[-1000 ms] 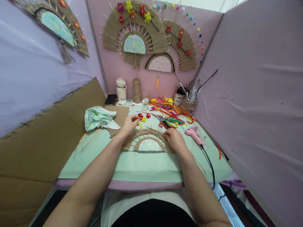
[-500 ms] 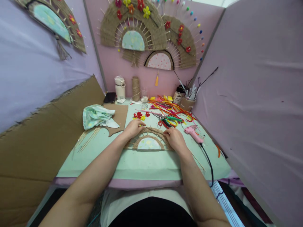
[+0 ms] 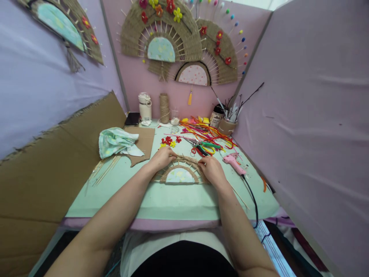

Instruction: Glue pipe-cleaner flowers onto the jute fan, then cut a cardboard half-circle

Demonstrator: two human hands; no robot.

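Note:
A half-round woven jute fan [image 3: 181,173] with a pale patterned cloth centre lies flat on the mint-green table [image 3: 173,200]. My left hand [image 3: 162,157] rests on its upper left rim, fingers curled and pressed onto the twine. On the fan's right side sits my right hand [image 3: 212,169], its fingers bent down against the weave. Thin wooden sticks poke out between the jute rows. Small red and yellow flowers [image 3: 169,141] lie just beyond the fan.
A pink glue gun [image 3: 234,163] with a black cord lies to the right. Scissors [image 3: 201,147] and coloured pipe cleaners [image 3: 210,134] lie behind. Folded cloth [image 3: 115,141], bamboo skewers [image 3: 105,169], a twine spool [image 3: 165,108], a white bottle [image 3: 145,107] and tool cups [image 3: 227,123] stand around. Finished fans hang on the walls.
My left hand came down from the small flowers onto the fan's upper left rim. My right hand stayed on the right side. The view tilted slightly.

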